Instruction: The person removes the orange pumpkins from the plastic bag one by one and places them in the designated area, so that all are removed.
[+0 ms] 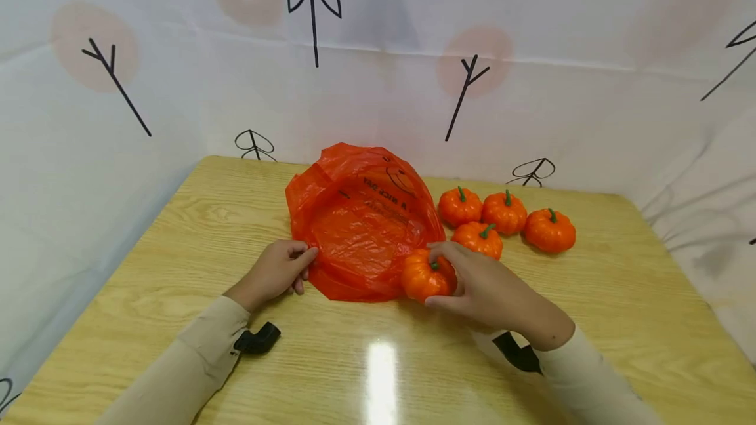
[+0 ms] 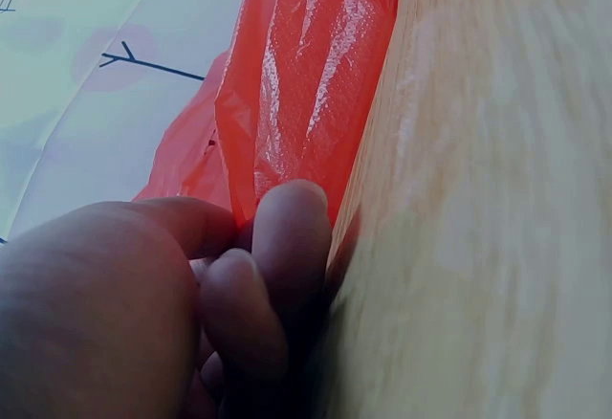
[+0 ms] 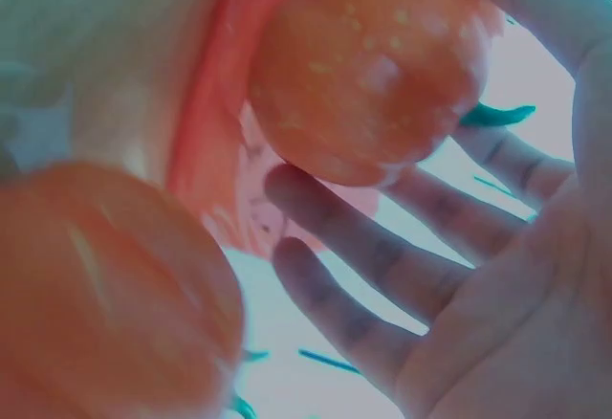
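A red plastic bag (image 1: 360,235) lies on the table with its mouth spread wide and print showing inside. My left hand (image 1: 280,272) pinches the bag's left edge between thumb and fingers; the left wrist view shows the red film (image 2: 311,84) running up from the fingertips. In my right hand (image 1: 487,287) is a small orange toy pumpkin (image 1: 422,277) with a green stem, gripped from the right at the bag's right edge. The right wrist view shows the same pumpkin (image 3: 373,70) between thumb and fingers, with another pumpkin (image 3: 105,295) beside it.
Several more orange pumpkins stand right of the bag, one (image 1: 477,239) close behind my right hand and one (image 1: 550,230) farthest right. The wooden table (image 1: 207,235) meets a white patterned cloth (image 1: 378,84) at the back. Black straps (image 1: 258,338) sit at both wrists.
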A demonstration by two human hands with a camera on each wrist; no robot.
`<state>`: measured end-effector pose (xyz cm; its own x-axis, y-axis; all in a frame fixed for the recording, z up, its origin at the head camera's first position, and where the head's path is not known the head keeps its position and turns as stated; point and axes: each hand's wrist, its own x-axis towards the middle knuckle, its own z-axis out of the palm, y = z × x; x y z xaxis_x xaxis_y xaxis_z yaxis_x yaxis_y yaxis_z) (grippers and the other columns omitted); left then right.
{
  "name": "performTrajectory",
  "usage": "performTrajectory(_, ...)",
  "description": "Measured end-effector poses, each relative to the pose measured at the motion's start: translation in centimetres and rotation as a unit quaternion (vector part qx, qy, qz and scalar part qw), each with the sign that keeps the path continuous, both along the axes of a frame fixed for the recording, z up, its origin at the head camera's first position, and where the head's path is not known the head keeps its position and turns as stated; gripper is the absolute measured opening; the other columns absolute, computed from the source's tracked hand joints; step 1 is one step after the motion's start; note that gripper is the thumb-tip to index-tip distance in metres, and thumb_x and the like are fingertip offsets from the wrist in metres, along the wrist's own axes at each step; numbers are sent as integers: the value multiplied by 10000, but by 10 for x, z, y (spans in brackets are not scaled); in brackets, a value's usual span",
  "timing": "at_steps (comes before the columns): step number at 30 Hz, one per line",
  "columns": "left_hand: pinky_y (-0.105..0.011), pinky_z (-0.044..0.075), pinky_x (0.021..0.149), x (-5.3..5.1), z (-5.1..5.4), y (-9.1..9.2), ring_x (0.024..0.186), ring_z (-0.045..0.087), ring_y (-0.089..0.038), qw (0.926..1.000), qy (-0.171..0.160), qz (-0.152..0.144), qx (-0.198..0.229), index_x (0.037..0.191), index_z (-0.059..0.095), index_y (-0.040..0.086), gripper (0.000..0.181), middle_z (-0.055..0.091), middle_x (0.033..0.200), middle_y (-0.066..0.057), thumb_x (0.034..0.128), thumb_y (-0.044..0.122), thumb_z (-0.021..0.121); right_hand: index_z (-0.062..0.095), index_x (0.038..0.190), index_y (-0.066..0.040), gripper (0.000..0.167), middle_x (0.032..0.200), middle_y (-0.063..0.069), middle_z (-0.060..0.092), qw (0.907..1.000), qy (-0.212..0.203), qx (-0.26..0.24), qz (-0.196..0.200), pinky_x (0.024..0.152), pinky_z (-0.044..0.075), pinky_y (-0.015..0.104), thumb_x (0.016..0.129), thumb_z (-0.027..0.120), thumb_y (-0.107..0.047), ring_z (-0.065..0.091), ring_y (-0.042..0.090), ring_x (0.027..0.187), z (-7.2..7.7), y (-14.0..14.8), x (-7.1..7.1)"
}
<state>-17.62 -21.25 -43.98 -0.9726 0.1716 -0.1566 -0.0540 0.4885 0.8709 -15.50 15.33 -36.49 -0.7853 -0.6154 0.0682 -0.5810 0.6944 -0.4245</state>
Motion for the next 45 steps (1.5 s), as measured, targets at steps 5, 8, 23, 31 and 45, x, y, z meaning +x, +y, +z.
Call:
performTrajectory(5,-289,511,454,0,2,2,502,632,-217,10000,-8,18,48,759,590,71,404,596,687,-80,1044,354,542,536,1272,-224,581,1245,-18,643,9996,-10,198,-209,929,544,437,838,766,-535,663,164,1049,12,11,0)
performTrajectory(8,-289,514,458,0,2,2,504,633,-215,10000,-12,18,40,758,591,72,405,597,687,-79,1043,356,543,540,1252,-231,568,1230,-29,642,9988,-53,320,-378,949,528,461,833,772,-535,647,169,1072,17,18,-1)
performTrajectory(23,-284,512,462,1,2,0,506,634,-212,10000,-47,68,1,759,595,72,406,596,689,-74,1037,365,552,496,1295,-161,607,1119,72,651,9925,451,25,-1134,756,520,415,861,765,-489,605,231,940,49,49,4)
performTrajectory(31,-291,518,465,2,-2,-4,511,633,-210,9999,-76,127,-32,760,593,76,424,598,696,-75,1032,399,551,450,1339,-93,708,1153,182,596,9746,599,31,-2158,726,488,477,870,729,-544,586,341,926,56,61,-3)
performTrajectory(45,-282,511,452,2,-1,-3,500,632,-210,10000,16,88,2,750,580,72,406,591,690,-74,1041,353,548,416,1344,-8,789,1058,197,579,9629,272,305,-2668,620,417,338,889,665,-603,556,319,832,44,86,-25)
